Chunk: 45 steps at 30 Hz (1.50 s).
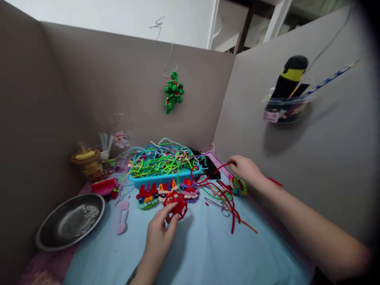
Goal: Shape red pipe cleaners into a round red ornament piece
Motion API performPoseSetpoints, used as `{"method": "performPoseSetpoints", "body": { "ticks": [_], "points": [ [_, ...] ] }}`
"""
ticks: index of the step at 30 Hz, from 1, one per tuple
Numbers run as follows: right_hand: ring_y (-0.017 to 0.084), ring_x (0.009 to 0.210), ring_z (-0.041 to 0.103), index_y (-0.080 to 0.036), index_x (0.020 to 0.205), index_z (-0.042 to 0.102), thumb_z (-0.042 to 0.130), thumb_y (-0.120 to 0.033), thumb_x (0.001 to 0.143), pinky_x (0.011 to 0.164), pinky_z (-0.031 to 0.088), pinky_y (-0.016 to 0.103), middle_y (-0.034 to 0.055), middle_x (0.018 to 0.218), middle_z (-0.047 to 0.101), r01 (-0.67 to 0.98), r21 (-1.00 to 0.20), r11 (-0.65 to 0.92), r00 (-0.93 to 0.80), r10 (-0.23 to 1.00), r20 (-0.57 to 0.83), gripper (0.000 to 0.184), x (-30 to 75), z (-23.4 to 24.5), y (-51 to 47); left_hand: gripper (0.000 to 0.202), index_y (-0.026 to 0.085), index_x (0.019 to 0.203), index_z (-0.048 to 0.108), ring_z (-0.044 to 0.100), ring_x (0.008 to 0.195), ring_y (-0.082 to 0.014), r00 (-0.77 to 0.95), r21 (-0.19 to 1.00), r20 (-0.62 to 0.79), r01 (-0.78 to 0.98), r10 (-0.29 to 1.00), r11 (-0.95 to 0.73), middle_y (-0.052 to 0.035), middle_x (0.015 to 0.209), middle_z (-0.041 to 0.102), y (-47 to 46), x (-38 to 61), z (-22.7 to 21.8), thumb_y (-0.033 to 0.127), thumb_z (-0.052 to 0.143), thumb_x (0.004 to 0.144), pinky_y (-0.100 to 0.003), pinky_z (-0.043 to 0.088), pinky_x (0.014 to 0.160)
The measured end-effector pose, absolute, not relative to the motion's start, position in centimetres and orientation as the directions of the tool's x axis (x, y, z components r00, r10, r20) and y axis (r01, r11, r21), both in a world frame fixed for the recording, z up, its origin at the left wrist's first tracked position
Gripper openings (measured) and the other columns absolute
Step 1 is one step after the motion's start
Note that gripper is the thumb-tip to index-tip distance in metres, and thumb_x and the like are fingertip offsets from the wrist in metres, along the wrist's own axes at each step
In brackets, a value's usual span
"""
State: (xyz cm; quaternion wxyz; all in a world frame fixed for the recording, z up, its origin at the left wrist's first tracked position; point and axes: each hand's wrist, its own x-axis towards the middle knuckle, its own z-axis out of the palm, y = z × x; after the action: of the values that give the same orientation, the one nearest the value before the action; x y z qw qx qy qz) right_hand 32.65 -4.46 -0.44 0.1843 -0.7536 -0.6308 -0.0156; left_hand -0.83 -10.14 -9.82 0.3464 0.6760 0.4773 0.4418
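Left hand (161, 228), thumb and fingers part-curled, holds red round piece (181, 204) at centre. Right hand (246, 168), fingers pinched together, grips red strand (223, 166) farther right, beyond scissors (213, 202).

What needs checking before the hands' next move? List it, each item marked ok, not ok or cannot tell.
1. Left hand on the red round piece: ok, thumb and fingers are on it.
2. Right hand gripping the red strand: ok, pinched at the fingertips.
3. Held strand joined to the round piece: cannot tell, its far end is lost among the others.
4. Loose red strands separate from the orange strand: not ok, they lie crossed and bunched.
5. Scissors clear of strands: not ok, strands lie over or against the handles.
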Motion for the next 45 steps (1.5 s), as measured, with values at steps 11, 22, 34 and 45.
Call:
{"method": "performPoseSetpoints", "body": {
  "ticks": [11, 22, 34, 45],
  "points": [
    [0.017, 0.072, 0.065, -0.021, 0.084, 0.068, 0.05, -0.021, 0.084, 0.067, 0.048, 0.026, 0.0038, 0.079, 0.07, 0.738, -0.534, 0.413, -0.101, 0.85, 0.517, 0.018, 19.4, -4.9, -10.5, 0.033, 0.014, 0.094, 0.069, 0.062, 0.082, -0.0213, 0.171, 0.995, 0.047, 0.081, 0.984, -0.062, -0.0093, 0.094, 0.071, -9.1, -0.7, -9.7, 0.038, 0.06, 0.072, -0.029, 0.047, 0.073],
    [0.019, 0.09, 0.062, -0.021, 0.107, 0.06, 0.048, -0.017, 0.086, 0.08, 0.05, 0.033, 0.0071, 0.096, 0.067, 0.649, -0.54, 0.536, -0.157, 0.789, 0.594, 0.024, 17.1, -9.3, -10.1, 0.026, 0.016, 0.071, 0.068, 0.058, 0.071, -0.017, 0.209, 0.942, 0.113, 0.289, 0.972, -0.171, -0.0046, 0.074, 0.067, -9.5, -0.4, -9.4, 0.035, 0.054, 0.08, -0.023, 0.041, 0.061],
    [0.017, 0.077, 0.059, -0.021, 0.08, 0.064, 0.053, -0.017, 0.082, 0.069, 0.048, 0.029, 0.0048, 0.08, 0.06, 0.589, -0.668, 0.455, -0.054, 0.847, 0.529, 0.012, 18.7, -8.9, -10.6, 0.027, 0.014, 0.086, 0.065, 0.06, 0.069, -0.0164, 0.135, 0.993, -0.114, -0.005, 0.984, 0.115, -0.0051, 0.077, 0.068, -9.2, -0.3, -9.7, 0.035, 0.067, 0.069, -0.026, 0.046, 0.064],
    [0.016, 0.076, 0.054, -0.019, 0.073, 0.064, 0.055, -0.013, 0.079, 0.069, 0.045, 0.027, 0.0027, 0.077, 0.052, 0.534, -0.745, 0.399, -0.04, 0.893, 0.449, 0.013, 17.7, -9.3, -10.9, 0.024, 0.015, 0.085, 0.063, 0.057, 0.063, -0.0126, 0.197, 0.994, -0.11, 0.017, 0.974, 0.109, -0.0018, 0.071, 0.064, -9.5, 0.0, -10.3, 0.03, 0.069, 0.068, -0.022, 0.043, 0.058]
  ]
}}
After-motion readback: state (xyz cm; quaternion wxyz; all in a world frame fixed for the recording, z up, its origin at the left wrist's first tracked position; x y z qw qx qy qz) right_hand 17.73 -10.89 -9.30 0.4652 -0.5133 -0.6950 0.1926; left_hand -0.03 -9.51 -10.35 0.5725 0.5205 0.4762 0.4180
